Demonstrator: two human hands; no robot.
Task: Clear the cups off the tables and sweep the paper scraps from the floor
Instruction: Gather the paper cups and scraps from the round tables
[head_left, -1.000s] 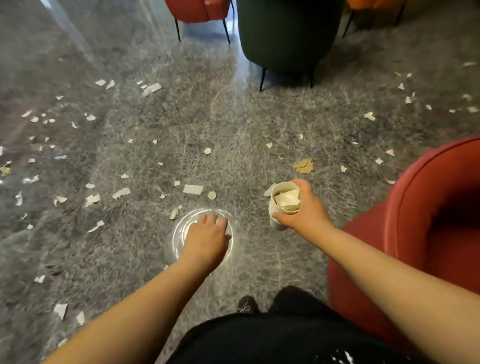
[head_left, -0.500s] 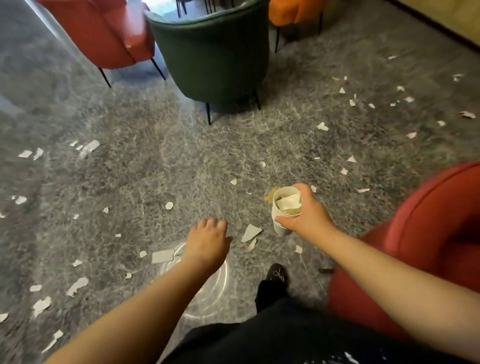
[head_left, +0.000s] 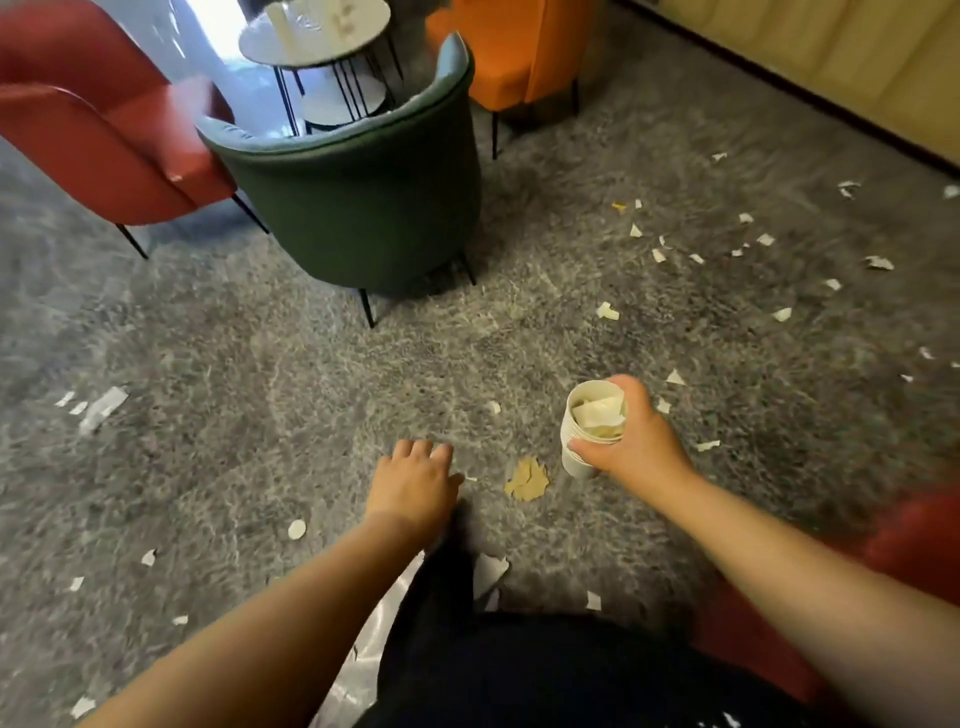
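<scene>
Grey carpet; green armchair beside round table.

Grey mottled floor; white paper scraps; white cup stack; green chair; orange chair.

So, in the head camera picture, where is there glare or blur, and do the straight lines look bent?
In the head view, strong glare washes out the floor behind the round table. Motion blur smears the red chair at the right edge and softens both forearms, while the stack of cups in the right hand stays fairly sharp. The wide-angle lens makes the wall base at upper right run slanted.
</scene>
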